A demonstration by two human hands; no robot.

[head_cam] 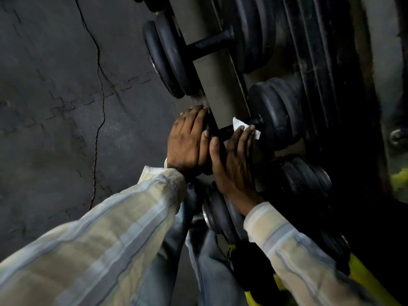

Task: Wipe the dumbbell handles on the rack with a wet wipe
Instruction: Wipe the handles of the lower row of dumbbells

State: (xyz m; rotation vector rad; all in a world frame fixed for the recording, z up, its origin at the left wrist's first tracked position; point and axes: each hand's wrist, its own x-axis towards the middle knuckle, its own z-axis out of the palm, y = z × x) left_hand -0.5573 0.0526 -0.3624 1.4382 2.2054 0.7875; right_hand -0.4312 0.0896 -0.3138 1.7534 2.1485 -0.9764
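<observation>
Floor [55,96]: dark interlocking rubber mats fill the left half of the frame; a thin cord [97,120] runs down across them from the top. This is the widest open room, all of it left of the rack.

Rack [217,89]: a grey rail runs diagonally from top centre toward the middle, dumbbell handles crossing over it. A yellow frame part [364,281] shows at lower right.

Stacked plates [315,62]: ribbed black discs crowd the upper right, close behind the dumbbell heads, leaving little room on that side.

Upper dumbbell [209,44]: lies across the rail at top centre, well apart from the hands.

Middle dumbbell [278,111]: centre right; its handle [226,130] crosses the rail, the far head just beyond the wipe.

Lower dumbbell [217,214]: sits under the right wrist, its heads close beside the one above.

Sleeves [106,246]: pale striped, rising from the lower edge.

Left hand [189,142]: fingers curled over the near head of the middle dumbbell, gripping it.

Right hand [236,160]: fingers laid nearly straight, pressing the wipe onto the handle.

Wet wipe [239,124]: white, on the handle, partly beneath the right fingertips.
</observation>
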